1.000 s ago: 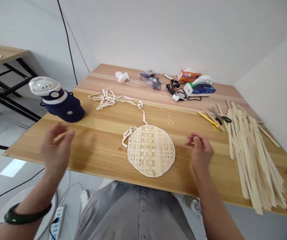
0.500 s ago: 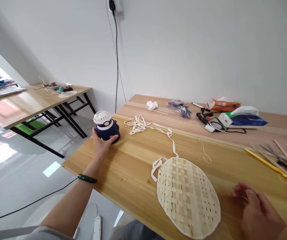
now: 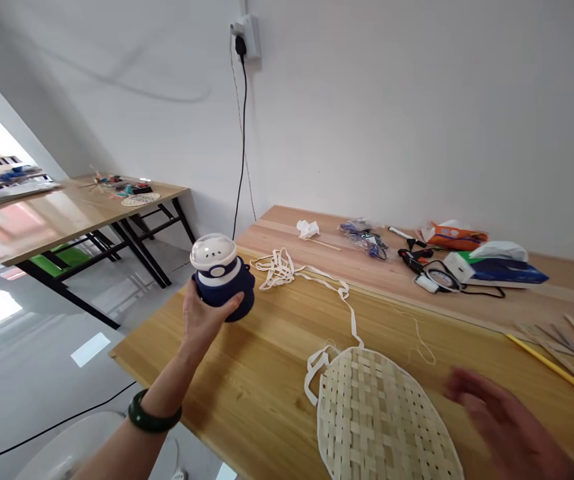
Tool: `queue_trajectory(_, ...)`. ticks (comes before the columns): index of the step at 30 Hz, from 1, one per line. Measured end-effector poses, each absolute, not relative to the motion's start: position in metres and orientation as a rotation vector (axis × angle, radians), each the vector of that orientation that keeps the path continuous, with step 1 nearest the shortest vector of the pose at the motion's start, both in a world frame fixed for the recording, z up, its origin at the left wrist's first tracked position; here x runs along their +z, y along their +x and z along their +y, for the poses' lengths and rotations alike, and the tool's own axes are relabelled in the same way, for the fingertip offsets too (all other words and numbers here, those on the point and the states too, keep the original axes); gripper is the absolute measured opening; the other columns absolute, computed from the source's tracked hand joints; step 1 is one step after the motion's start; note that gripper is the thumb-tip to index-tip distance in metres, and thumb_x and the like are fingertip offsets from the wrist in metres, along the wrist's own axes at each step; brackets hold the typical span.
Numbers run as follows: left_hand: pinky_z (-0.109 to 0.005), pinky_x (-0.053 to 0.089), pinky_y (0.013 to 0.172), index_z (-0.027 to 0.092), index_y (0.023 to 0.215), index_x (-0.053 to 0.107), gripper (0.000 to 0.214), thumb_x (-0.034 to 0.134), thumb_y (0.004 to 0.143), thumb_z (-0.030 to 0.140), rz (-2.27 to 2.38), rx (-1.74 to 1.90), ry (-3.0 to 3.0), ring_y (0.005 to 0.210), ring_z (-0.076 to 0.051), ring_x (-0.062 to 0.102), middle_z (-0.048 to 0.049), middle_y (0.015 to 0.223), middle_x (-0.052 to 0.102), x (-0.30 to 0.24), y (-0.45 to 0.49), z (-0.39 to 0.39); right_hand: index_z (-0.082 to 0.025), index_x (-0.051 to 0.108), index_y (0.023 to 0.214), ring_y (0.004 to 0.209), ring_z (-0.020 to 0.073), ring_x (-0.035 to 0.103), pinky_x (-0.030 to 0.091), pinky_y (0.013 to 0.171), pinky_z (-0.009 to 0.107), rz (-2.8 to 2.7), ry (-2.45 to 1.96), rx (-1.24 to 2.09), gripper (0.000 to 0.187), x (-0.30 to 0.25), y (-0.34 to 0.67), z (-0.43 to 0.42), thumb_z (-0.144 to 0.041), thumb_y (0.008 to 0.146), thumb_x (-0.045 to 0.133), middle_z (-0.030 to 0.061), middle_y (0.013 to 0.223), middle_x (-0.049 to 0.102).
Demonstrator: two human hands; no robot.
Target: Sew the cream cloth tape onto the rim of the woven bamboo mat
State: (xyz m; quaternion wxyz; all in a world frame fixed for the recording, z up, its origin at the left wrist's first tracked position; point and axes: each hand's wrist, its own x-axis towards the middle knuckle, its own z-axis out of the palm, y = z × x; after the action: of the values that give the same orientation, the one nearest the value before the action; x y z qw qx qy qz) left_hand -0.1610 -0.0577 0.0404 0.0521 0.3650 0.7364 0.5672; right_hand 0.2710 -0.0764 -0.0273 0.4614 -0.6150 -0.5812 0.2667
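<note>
My left hand is shut around a navy and white insulated bottle, which is tilted and raised off the table. Its white domed lid is on top. My right hand is blurred and spread open, holding nothing, just right of a round woven bamboo mat. The mat lies flat on the wooden table, its near part cut off by the frame edge. A cream strip runs in loose loops from the mat toward the far left of the table.
A raised pale board along the back holds a tissue pack, a plastic bag and a black tool with cords. A yellow cutter and thin strips lie at the right. Another table stands at the left.
The view has swung left and up. My left hand has closed on the bottle, lifted it off the table and tilted it. My right hand has moved slightly, blurred, beside the mat.
</note>
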Motion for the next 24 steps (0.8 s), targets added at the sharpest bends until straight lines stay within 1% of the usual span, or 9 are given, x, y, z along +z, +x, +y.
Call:
queue_trajectory(2, -0.045, 0.052, 0.092, 0.02, 0.109, 0.054, 0.068, 0.085, 0.053, 0.042, 2.136, 1.64, 1.196, 0.103, -0.032, 0.064, -0.009, 0.106, 0.068, 0.054, -0.138, -0.074, -0.035, 0.06, 0.128, 0.115, 0.0329, 0.064, 0.056, 0.094, 0.048, -1.694, -1.352, 0.793, 0.055, 0.005, 0.222, -0.076, -0.05, 0.075, 0.069, 0.0049, 0.127, 0.067)
queue_trajectory(4, -0.042, 0.053, 0.091, 0.021, 0.111, 0.054, 0.068, 0.085, 0.054, 0.041, 1.974, 1.567, 1.258, 0.102, -0.031, 0.066, -0.0075, 0.105, 0.069, 0.061, -0.111, -0.091, -0.032, 0.044, 0.145, 0.136, 0.034, 0.047, 0.044, 0.109, 0.052, -1.838, -1.133, 0.859, 0.078, 0.027, 0.17, -0.077, -0.048, 0.074, 0.072, 0.0071, 0.147, 0.052)
queue_trajectory(6, -0.04, 0.054, 0.089, 0.022, 0.112, 0.053, 0.07, 0.086, 0.053, 0.042, 1.833, 1.517, 1.296, 0.099, -0.03, 0.066, -0.0076, 0.104, 0.07, 0.062, -0.085, -0.105, -0.029, 0.022, 0.155, 0.143, 0.0334, 0.036, 0.036, 0.115, 0.053, -1.934, -0.991, 1.057, 0.104, 0.036, 0.126, -0.08, -0.046, 0.069, 0.079, 0.0107, 0.156, 0.037)
queue_trajectory(7, -0.04, 0.054, 0.088, 0.022, 0.113, 0.052, 0.074, 0.087, 0.052, 0.043, 1.793, 1.523, 1.298, 0.098, -0.03, 0.067, -0.008, 0.105, 0.07, 0.061, -0.073, -0.111, -0.027, 0.021, 0.155, 0.141, 0.0339, 0.039, 0.037, 0.114, 0.053, -1.942, -0.955, 1.14, 0.111, 0.036, 0.109, -0.081, -0.044, 0.064, 0.082, 0.0133, 0.155, 0.038)
queue_trajectory(9, -0.042, 0.055, 0.088, 0.021, 0.117, 0.051, 0.079, 0.087, 0.051, 0.042, 1.759, 1.553, 1.272, 0.099, -0.031, 0.067, -0.0089, 0.107, 0.07, 0.058, -0.056, -0.123, -0.023, 0.025, 0.153, 0.136, 0.0331, 0.046, 0.041, 0.111, 0.049, -1.845, -0.923, 1.225, 0.108, 0.032, 0.089, -0.086, -0.039, 0.062, 0.083, 0.0152, 0.15, 0.045)
queue_trajectory(12, -0.047, 0.048, 0.1, 0.02, 0.129, 0.048, 0.083, 0.086, 0.058, 0.042, 1.627, 1.441, 1.254, 0.114, -0.034, 0.061, -0.0121, 0.12, 0.067, 0.06, -0.052, -0.136, -0.021, 0.042, 0.141, 0.126, 0.0311, 0.055, 0.049, 0.103, 0.044, -1.633, -0.953, 1.263, 0.089, 0.021, 0.084, -0.097, -0.036, 0.063, 0.081, 0.0128, 0.137, 0.057)
queue_trajectory(17, -0.044, 0.026, 0.119, 0.022, 0.149, 0.033, 0.116, 0.087, 0.053, 0.058, 1.274, 1.383, 1.277, 0.143, -0.036, 0.033, -0.0136, 0.154, 0.042, 0.082, -0.071, -0.141, -0.023, 0.048, 0.131, 0.121, 0.0293, 0.059, 0.051, 0.101, 0.041, -1.466, -0.999, 1.312, 0.079, 0.012, 0.092, -0.119, -0.033, 0.059, 0.08, 0.0095, 0.13, 0.062)
queue_trajectory(19, -0.043, 0.027, 0.119, 0.022, 0.15, 0.034, 0.109, 0.084, 0.06, 0.058, 1.21, 1.396, 1.267, 0.143, -0.035, 0.035, -0.0119, 0.154, 0.043, 0.093, -0.072, -0.139, -0.023, 0.047, 0.131, 0.122, 0.0288, 0.058, 0.051, 0.101, 0.039, -1.501, -0.991, 1.302, 0.079, 0.013, 0.093, -0.125, -0.029, 0.059, 0.079, 0.0088, 0.131, 0.062)
queue_trajectory(24, -0.038, 0.047, 0.102, 0.019, 0.132, 0.056, 0.068, 0.077, 0.073, 0.046, 1.223, 1.343, 1.225, 0.12, -0.032, 0.059, -0.0089, 0.127, 0.067, 0.112, -0.059, -0.135, -0.024, 0.048, 0.132, 0.12, 0.0291, 0.06, 0.054, 0.097, 0.036, -1.604, -0.959, 1.276, 0.08, 0.017, 0.095, -0.132, -0.022, 0.058, 0.076, 0.0081, 0.129, 0.063)
